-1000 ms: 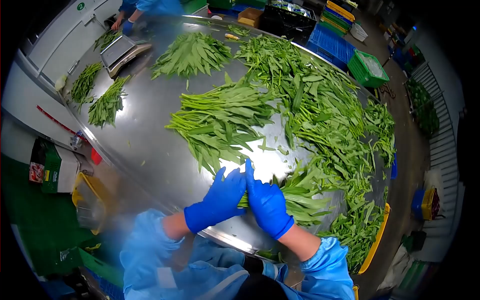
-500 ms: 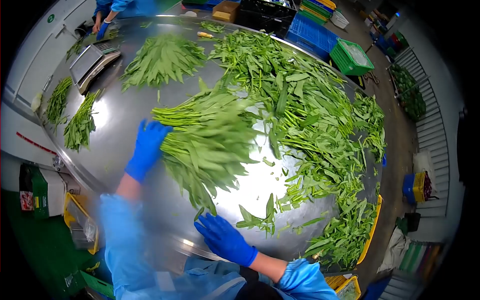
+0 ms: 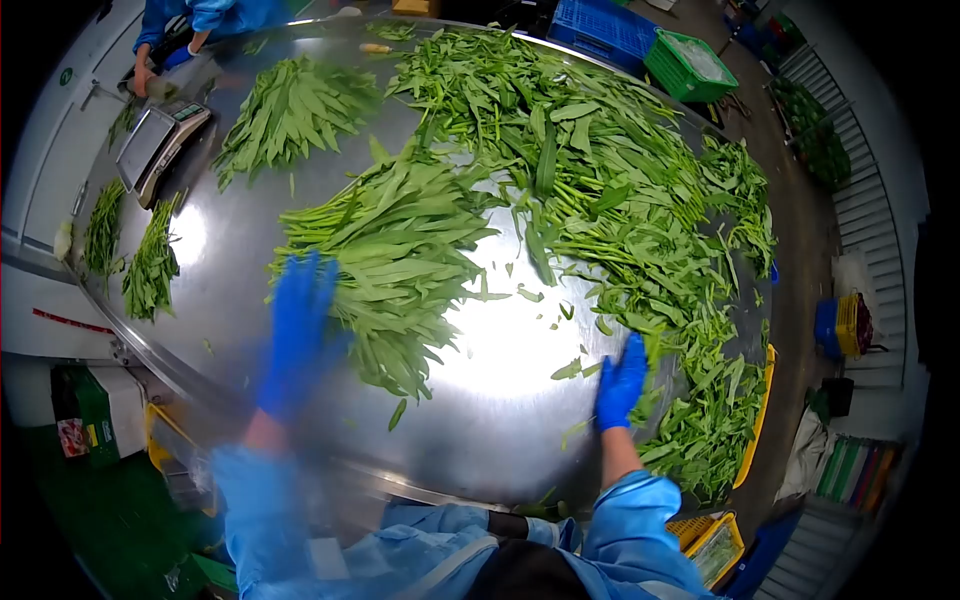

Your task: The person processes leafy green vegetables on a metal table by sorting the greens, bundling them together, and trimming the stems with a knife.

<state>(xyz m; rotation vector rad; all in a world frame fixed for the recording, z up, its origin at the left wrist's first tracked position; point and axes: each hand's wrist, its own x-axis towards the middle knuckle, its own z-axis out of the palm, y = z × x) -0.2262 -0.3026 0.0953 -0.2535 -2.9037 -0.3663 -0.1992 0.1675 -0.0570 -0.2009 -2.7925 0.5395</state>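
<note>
A broad bundle of water spinach (image 3: 400,240) lies on the steel table with its stems to the left. My left hand (image 3: 300,330), in a blue glove and smeared by motion, is at the near stem side of this bundle, fingers stretched out. Whether it touches the stems I cannot tell. My right hand (image 3: 622,383), also blue-gloved, reaches to the near edge of the big loose pile of water spinach (image 3: 610,200). Its fingers are extended and lie against some stray leaves, with no grip visible.
Another bundle (image 3: 295,110) lies farther back, and two small bunches (image 3: 150,262) sit at left near a weighing scale (image 3: 160,145). Behind the scale, a co-worker's hands (image 3: 150,75) are at the table. A green crate (image 3: 690,65) and blue crate (image 3: 600,35) stand beyond the far edge.
My right hand has moved right from the table's near middle to the loose pile, where scattered leaves have shifted too. My left hand has come away from its place on the stems, toward me.
</note>
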